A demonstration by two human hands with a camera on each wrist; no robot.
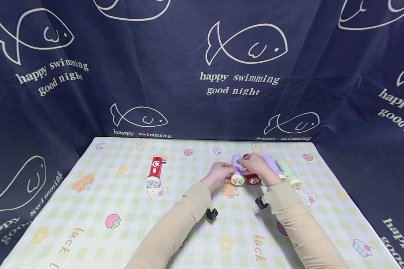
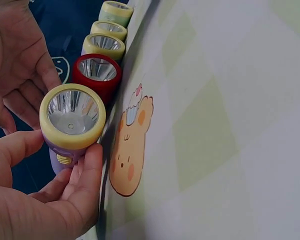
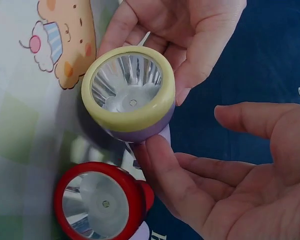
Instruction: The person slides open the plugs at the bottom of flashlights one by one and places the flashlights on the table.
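Between left fingers (image 2: 91,165), purple flashlight (image 2: 72,116), right fingers (image 3: 171,172) alongside

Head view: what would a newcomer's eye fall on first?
Probably the left hand pinching a purple flashlight, the right hand touching it, at the left end of a flashlight row. A red flashlight lies alone farther left. Behind hangs a dark fish-printed curtain.

Left sleeve (image 1: 170,233) and right sleeve (image 1: 309,233): long, beige on my feed, lightly creased
Cuffs (image 1: 198,196): wide, same beige
Wrist blocks (image 1: 211,214): black, angular; I spot yellow on the left one
Left hand (image 1: 219,173), right hand (image 1: 257,164): bare
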